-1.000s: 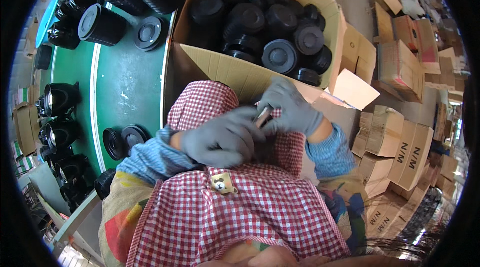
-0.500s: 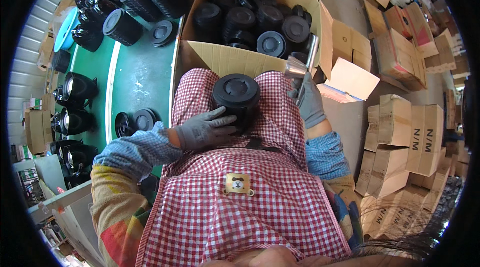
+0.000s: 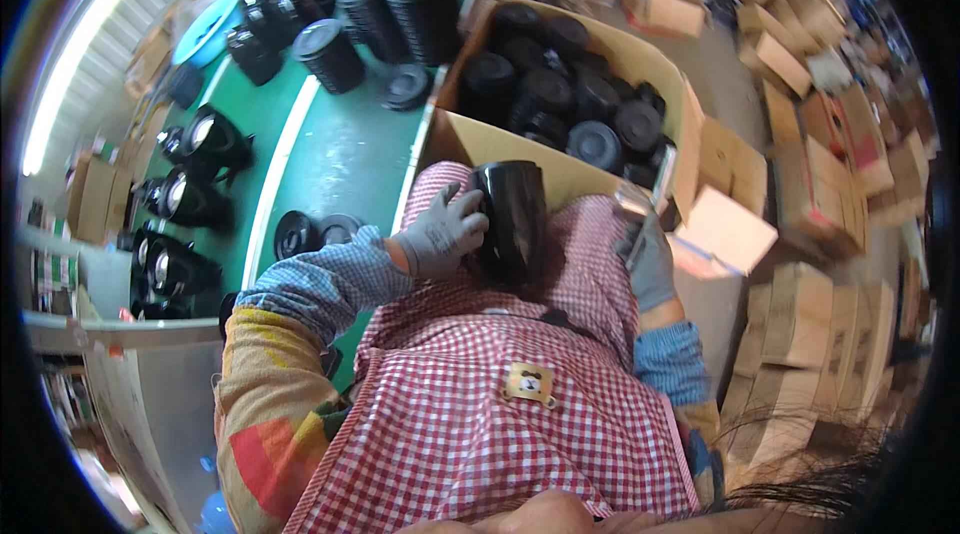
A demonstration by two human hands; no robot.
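On my lap, between my thighs, leans a glossy black cylindrical container, its long side showing. My left hand, in a grey glove, is at the container's left side with fingers spread and bent, the tips against or very near it. Over my right thigh, my gloved right hand is closed on a flat brush, whose head is blurred by motion. A red checked apron covers my lap and chest.
Ahead stands an open carton full of black lidded containers. On the green table at left are black lids, upright containers, glossy black housings and a blue basin. Cardboard boxes are stacked at right.
The container has been turned, so its glossy side shows instead of its ridged lid. My left fingers have lifted and spread more. The whole view has shifted and blurred.
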